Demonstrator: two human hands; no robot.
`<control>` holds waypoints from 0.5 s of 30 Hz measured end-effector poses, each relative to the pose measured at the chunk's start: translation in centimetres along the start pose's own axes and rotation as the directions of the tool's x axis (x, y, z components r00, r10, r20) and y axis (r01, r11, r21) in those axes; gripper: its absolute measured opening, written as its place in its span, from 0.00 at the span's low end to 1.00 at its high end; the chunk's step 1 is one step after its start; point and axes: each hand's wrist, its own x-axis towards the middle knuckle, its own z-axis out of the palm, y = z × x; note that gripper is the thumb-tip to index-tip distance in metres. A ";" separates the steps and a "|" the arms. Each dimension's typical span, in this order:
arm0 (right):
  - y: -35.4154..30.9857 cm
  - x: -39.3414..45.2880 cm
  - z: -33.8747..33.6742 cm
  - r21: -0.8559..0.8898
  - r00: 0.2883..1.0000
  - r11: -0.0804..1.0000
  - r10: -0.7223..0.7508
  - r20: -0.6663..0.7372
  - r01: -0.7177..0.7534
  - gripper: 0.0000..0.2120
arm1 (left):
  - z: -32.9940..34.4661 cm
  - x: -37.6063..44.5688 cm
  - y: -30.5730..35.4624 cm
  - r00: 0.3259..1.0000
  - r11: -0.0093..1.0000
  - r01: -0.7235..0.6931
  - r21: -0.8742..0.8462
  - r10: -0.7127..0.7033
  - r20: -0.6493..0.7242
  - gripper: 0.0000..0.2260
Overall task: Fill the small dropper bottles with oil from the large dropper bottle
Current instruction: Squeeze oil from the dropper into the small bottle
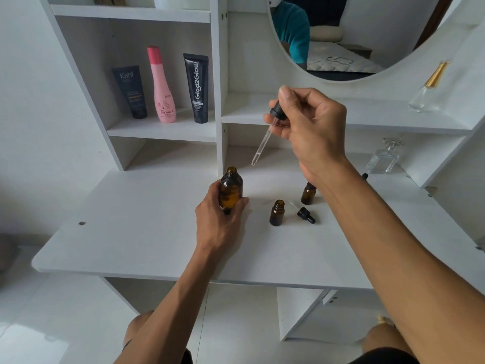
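Observation:
My left hand (220, 219) grips the large amber dropper bottle (231, 190), which stands uncapped on the white tabletop (147, 232). My right hand (312, 124) holds the large dropper (265, 137) by its black cap, with the glass pipette tilted down and left, its tip above and right of the bottle's mouth. An open small amber bottle (277, 212) stands to the right. Its black dropper cap (305, 214) lies beside it. A second small amber bottle (307, 194) stands behind, partly hidden by my right wrist.
Two dark tubes (130, 91) (198, 88) and a pink bottle (162, 85) stand in the left shelf bay. Clear glass perfume bottles (385, 158) (427, 88) sit on the right shelves. A round mirror (336, 35) hangs behind. A small black item (364, 176) lies near my right forearm.

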 end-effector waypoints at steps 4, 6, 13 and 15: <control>0.1 -0.6 -2.2 -0.029 0.999 0.999 0.019 -0.045 -0.021 0.08 | 0.1 0.0 0.0 1.000 1.000 0.012 0.003 -0.012 -0.007 0.17; 0.5 -1.0 -3.3 -0.046 0.997 0.998 0.035 -0.063 -0.038 0.08 | 0.1 0.0 0.1 1.000 1.000 0.010 0.014 -0.010 -0.009 0.17; 1.8 -2.6 -4.9 -0.069 0.993 0.995 0.069 -0.093 -0.075 0.05 | 0.0 -0.3 0.6 1.000 0.999 -0.001 0.044 0.002 -0.019 0.16; 2.1 -2.9 -5.2 -0.080 0.992 0.994 0.072 -0.100 -0.080 0.05 | 0.0 -0.3 0.6 1.000 0.999 -0.006 0.050 0.007 -0.019 0.17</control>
